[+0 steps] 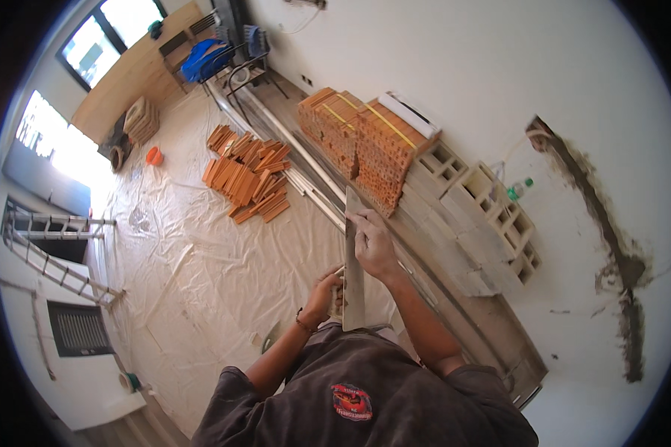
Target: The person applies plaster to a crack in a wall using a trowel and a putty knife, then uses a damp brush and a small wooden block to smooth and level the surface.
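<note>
A long, flat plastering trowel [356, 287] is held upright in front of my chest, its grey blade smeared with dried material. Behind the blade's lower left side, my left hand [323, 299] is closed around what looks like its handle, which is mostly hidden. The fingers of my right hand [374, 242] bend over the upper right edge of the blade and grip it there. A bracelet circles my left wrist.
Plastic sheeting [179, 276] covers the floor. Loose orange bricks [250, 175] lie ahead; strapped brick stacks [358, 141] and hollow concrete blocks [492, 197] line the right wall. Long pipes [306, 153] run alongside. A ladder [60, 276] and an orange bucket [154, 156] are left.
</note>
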The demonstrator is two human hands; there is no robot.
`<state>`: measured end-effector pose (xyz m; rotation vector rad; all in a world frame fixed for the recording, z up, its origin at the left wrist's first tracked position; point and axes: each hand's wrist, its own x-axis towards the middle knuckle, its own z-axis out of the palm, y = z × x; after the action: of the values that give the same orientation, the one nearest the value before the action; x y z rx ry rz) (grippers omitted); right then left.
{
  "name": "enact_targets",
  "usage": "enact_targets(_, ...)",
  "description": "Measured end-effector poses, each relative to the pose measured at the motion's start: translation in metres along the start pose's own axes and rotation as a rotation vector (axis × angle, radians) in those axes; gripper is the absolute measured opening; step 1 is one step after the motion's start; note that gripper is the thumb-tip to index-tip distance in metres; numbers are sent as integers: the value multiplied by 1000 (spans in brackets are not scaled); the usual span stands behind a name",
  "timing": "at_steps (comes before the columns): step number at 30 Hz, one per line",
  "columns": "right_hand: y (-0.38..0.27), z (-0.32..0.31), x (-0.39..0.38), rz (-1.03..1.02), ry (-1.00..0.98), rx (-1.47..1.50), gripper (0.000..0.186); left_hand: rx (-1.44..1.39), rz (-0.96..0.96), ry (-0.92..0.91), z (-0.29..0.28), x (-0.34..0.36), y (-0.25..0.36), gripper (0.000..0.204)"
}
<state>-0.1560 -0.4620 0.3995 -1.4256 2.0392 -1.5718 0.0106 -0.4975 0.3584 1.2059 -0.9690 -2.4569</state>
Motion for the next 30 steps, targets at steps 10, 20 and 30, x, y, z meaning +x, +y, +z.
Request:
enact_targets(10, -28, 187, 91, 97, -165, 146, 24, 34, 213, 159, -148, 43, 100, 40)
enact_targets(20, 13, 398, 152, 578, -454, 559, 21, 413, 389, 543, -297, 76, 162, 41)
enact_targets(30, 32, 615, 200, 967, -999, 790, 15, 278, 299, 933, -511, 129, 199, 37)
